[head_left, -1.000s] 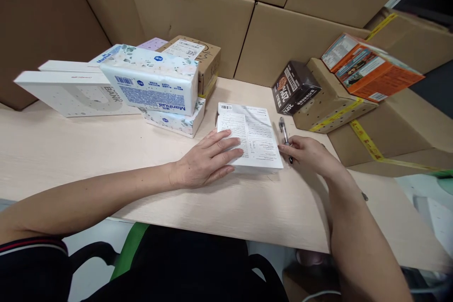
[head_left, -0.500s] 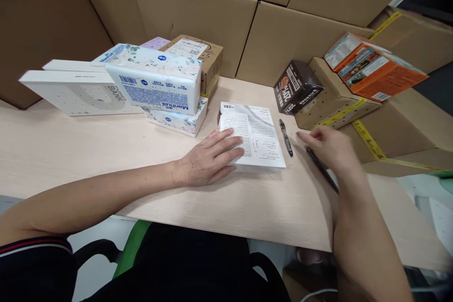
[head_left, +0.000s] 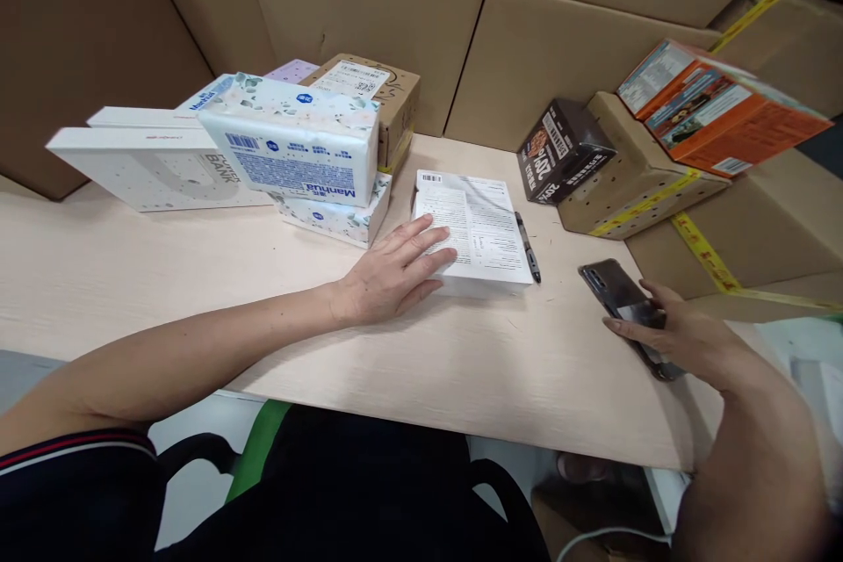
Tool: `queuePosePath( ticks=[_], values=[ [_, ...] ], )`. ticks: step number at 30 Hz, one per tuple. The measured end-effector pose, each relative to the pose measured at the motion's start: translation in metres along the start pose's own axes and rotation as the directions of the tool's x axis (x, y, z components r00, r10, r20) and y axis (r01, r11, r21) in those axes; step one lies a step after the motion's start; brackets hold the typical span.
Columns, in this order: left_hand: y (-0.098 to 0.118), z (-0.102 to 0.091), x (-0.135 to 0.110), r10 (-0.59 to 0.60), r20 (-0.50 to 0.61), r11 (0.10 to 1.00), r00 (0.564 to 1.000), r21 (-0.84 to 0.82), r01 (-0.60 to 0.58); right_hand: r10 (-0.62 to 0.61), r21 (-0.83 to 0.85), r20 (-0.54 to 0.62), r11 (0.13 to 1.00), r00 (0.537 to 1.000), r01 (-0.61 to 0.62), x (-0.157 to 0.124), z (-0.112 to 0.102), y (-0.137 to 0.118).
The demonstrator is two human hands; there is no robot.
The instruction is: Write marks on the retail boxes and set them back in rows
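My left hand [head_left: 393,274] lies flat, fingers stretched out, on the near left part of a white printed paper sheet on a flat white package [head_left: 475,233] in the middle of the wooden table [head_left: 198,299]. A black pen [head_left: 528,247] lies free along the package's right edge. My right hand [head_left: 678,335] is at the table's right side, fingers curled round a dark smartphone [head_left: 625,303] that it holds tilted above the table.
Tissue packs [head_left: 296,149] and a white flat box [head_left: 151,167] are stacked at the back left, with a brown carton [head_left: 382,97] behind. A dark small box [head_left: 559,149], a cardboard box [head_left: 632,184] and an orange box [head_left: 717,105] stand at the back right. Large cartons wall the back.
My right hand let go of the pen beside the package, moved right and toward me, and now holds a smartphone. My left hand stayed on the paper.
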State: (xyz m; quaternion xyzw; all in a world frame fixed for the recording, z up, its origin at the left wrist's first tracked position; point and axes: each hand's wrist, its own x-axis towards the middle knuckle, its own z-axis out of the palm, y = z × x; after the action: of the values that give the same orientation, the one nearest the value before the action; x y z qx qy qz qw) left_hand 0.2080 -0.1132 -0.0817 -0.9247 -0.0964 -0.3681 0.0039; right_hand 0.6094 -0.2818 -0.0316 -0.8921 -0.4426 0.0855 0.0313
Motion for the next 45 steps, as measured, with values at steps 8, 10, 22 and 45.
queuePosePath(
  ticks=[8, 10, 22, 45],
  values=[
    [-0.002, 0.001, -0.002, -0.001, 0.009, 0.999, 1.0, -0.036, 0.001, 0.02, 0.106, 0.05, 0.994, 0.999, -0.025, -0.006, -0.002, -0.01],
    [-0.002, 0.001, -0.002, -0.004, 0.007, 1.0, 1.0, -0.016, 0.004, 0.032, 0.256, 0.034, 0.966, 0.999, -0.04, -0.011, -0.007, -0.017],
    [0.0, -0.002, 0.0, 0.021, -0.008, 0.999, 1.0, 0.037, -0.021, -0.352, 0.973, -0.089, -0.232, 0.932, 0.005, -0.052, -0.037, -0.131],
    [0.001, 0.0, 0.008, 0.031, -0.046, 0.997, 0.998, -0.069, -0.034, -0.764, 0.773, 0.305, -0.151, 0.569, -0.616, -0.086, 0.024, -0.196]
  ],
)
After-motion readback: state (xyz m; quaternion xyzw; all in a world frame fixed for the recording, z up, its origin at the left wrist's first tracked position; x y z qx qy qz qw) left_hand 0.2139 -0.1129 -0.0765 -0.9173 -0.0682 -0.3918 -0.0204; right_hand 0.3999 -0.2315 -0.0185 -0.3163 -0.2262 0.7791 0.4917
